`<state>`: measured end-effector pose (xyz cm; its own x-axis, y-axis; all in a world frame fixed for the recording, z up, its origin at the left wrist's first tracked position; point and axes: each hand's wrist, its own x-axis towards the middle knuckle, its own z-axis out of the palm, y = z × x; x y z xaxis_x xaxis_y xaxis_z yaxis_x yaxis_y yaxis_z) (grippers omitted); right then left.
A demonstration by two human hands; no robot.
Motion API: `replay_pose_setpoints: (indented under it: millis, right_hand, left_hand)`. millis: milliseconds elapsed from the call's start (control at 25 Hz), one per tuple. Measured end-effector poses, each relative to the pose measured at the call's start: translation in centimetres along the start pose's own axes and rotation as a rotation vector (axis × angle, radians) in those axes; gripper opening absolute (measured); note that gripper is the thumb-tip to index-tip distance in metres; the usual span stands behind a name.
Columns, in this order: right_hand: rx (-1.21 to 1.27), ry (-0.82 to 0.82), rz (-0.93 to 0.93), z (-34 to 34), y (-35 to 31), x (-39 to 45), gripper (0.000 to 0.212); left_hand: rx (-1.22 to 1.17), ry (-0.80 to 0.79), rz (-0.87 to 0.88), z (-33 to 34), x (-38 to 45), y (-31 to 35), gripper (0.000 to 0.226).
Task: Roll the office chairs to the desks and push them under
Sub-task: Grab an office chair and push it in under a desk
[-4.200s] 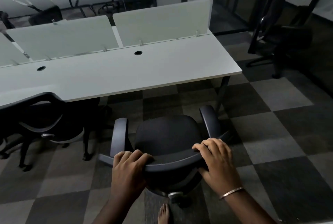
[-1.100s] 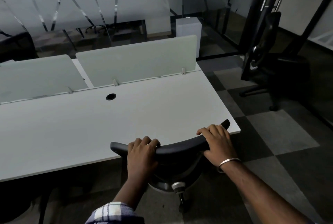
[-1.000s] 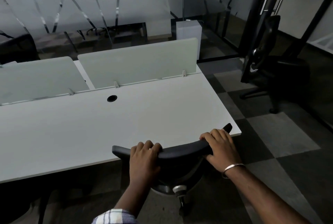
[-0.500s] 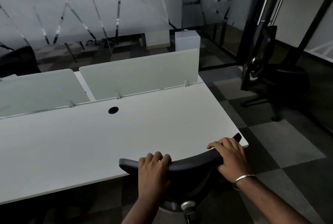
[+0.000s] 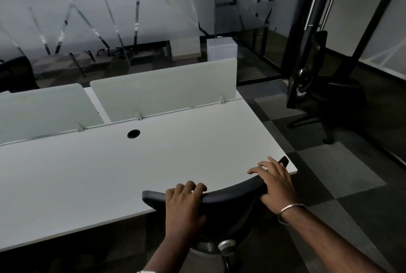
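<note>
Your chair (image 5: 228, 193) is tucked in: seat hidden under the bench (image 5: 131, 174), backrest top just at the near edge by the right corner. This chair looks done or nearly so. A second chair (image 5: 329, 101) stands well apart by the glass door, not yet rolled in. Your left hand (image 5: 182, 204) grips the backrest top, fingers (image 5: 193, 186) curled over it. Your right hand (image 5: 274, 182) rests on its right end, fingers loosely spread, not clenched.

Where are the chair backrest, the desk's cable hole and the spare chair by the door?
chair backrest (image 5: 230, 194): head view, top edge between the hands.
cable hole (image 5: 133, 133): head view, centre of the opening.
spare chair (image 5: 345, 97): head view, on its seat.
</note>
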<state>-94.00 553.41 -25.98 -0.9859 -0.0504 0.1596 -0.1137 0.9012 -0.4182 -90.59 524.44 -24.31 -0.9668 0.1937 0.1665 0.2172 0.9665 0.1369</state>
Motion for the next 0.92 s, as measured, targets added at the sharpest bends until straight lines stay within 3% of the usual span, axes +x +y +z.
replay_pose_setpoints:
  millis: [200, 440, 720, 920]
  right_hand:
    - [-0.024, -0.043, -0.022, 0.0, 0.1, -0.5, 0.082]
    - [-0.06, -0.069, -0.135, -0.3, 1.3, -1.1, 0.085]
    - [-0.121, -0.101, -0.302, -2.2, 3.0, -0.9, 0.055]
    - [-0.069, -0.087, -0.39, -2.7, 4.9, -1.8, 0.05]
  left_hand:
    - [-0.03, -0.053, -0.01, -0.6, -0.6, 0.2, 0.066]
    - [-0.073, 0.004, -0.042, -0.5, -0.8, 1.0, 0.078]
    - [-0.01, 0.005, -0.133, -0.5, -1.2, 3.9, 0.059]
    - [0.021, 0.014, -0.173, -0.5, -2.9, 5.7, 0.055]
